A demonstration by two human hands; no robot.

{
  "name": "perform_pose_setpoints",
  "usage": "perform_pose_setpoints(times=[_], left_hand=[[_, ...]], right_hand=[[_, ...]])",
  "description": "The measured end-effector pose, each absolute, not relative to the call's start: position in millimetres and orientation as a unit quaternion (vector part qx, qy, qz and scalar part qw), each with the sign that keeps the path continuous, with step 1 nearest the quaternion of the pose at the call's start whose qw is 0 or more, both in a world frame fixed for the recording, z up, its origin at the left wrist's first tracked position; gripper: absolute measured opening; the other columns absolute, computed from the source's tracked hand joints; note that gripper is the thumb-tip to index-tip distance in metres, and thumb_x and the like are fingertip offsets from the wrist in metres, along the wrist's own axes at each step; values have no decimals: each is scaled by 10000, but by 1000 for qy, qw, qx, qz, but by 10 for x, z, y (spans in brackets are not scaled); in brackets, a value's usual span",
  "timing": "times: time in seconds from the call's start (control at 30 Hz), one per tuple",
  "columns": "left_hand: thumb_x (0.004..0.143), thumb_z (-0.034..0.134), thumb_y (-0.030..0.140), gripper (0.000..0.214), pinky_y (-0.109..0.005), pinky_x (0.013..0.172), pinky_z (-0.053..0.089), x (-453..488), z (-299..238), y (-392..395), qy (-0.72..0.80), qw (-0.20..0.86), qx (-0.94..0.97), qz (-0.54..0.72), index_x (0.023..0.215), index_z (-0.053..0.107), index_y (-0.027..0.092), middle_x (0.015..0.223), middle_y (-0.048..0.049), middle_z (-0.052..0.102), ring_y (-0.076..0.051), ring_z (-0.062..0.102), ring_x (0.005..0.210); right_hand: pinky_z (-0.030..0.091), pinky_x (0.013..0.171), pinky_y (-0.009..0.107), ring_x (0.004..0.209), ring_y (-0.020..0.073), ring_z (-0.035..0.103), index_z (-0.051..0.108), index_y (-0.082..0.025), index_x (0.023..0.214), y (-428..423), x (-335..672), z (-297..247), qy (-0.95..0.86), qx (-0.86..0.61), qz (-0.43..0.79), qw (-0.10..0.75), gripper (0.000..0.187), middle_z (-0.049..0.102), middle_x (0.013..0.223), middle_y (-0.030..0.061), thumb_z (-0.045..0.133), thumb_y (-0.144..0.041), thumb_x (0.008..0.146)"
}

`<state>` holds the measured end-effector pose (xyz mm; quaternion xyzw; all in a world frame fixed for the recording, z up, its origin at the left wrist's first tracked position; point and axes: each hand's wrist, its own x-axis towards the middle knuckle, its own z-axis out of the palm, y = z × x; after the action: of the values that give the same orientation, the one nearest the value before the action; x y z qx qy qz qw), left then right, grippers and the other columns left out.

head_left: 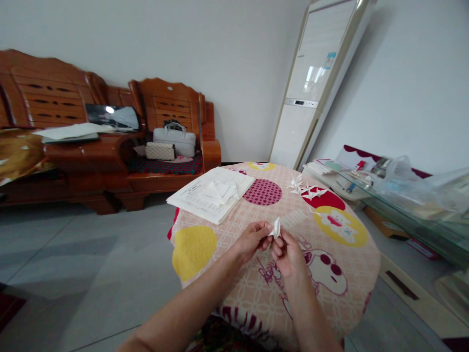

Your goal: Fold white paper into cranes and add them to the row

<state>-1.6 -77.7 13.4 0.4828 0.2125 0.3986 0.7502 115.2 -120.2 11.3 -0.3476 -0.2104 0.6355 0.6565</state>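
A small folded white paper piece [276,228] is held above the round table's patterned cloth [220,234]. My left hand [252,239] pinches its left side with closed fingers. My right hand [289,254] grips it from the right and below, fingers closed too. Both forearms reach in from the bottom edge. A stack of white printed sheets [210,193] lies on the far left of the table, with a partly folded sheet on top. Several finished folded paper shapes [306,188] lie at the far right of the table.
Wooden sofa chairs [168,127] stand at the back left, with a white handbag [175,138] and a small patterned purse [160,151] on one seat. A tall white air conditioner [311,93] stands in the corner. A glass shelf with books and bags [384,188] runs along the right.
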Motion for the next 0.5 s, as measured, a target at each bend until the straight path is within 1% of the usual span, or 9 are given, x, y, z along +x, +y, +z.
perform_pose_setpoints(times=[0.1, 0.23, 0.33, 0.4, 0.5], left_hand=[[769, 678, 471, 385, -188, 398, 189, 42, 46, -865, 223, 772, 417, 426, 661, 506, 144, 492, 59, 432, -26, 289, 385], [745, 703, 429, 384, -183, 389, 165, 99, -60, -869, 236, 784, 372, 438, 627, 462, 154, 490, 67, 400, -17, 256, 382], [735, 708, 402, 364, -181, 392, 166, 119, -24, -736, 252, 780, 376, 433, 628, 464, 154, 482, 71, 397, -17, 262, 378], [701, 734, 376, 355, -181, 393, 156, 129, 60, -587, 245, 777, 402, 418, 628, 472, 148, 485, 70, 405, -15, 272, 381], [686, 748, 367, 358, -184, 399, 148, 153, 172, -368, 219, 763, 447, 413, 622, 476, 143, 472, 73, 402, -12, 267, 379]], right_hand=[[238, 312, 178, 319, 34, 288, 445, -193, 587, -1225, 1078, 63, -197, -356, 626, 665, 363, 357, 430, -107, 709, -386, 747], [248, 322, 186, 330, 38, 281, 397, -203, 563, -1207, 1063, -5, -202, -365, 615, 669, 406, 335, 436, -106, 701, -398, 746], [243, 319, 189, 327, 43, 300, 419, -204, 580, -1119, 1101, 22, -210, -376, 613, 662, 375, 363, 440, -99, 695, -395, 747], [232, 313, 192, 320, 48, 311, 436, -205, 598, -1007, 1136, 87, -218, -384, 613, 655, 360, 381, 440, -97, 684, -412, 756], [265, 326, 196, 325, 52, 324, 408, -212, 599, -805, 1180, 177, -235, -361, 590, 682, 387, 376, 434, -101, 684, -429, 762]])
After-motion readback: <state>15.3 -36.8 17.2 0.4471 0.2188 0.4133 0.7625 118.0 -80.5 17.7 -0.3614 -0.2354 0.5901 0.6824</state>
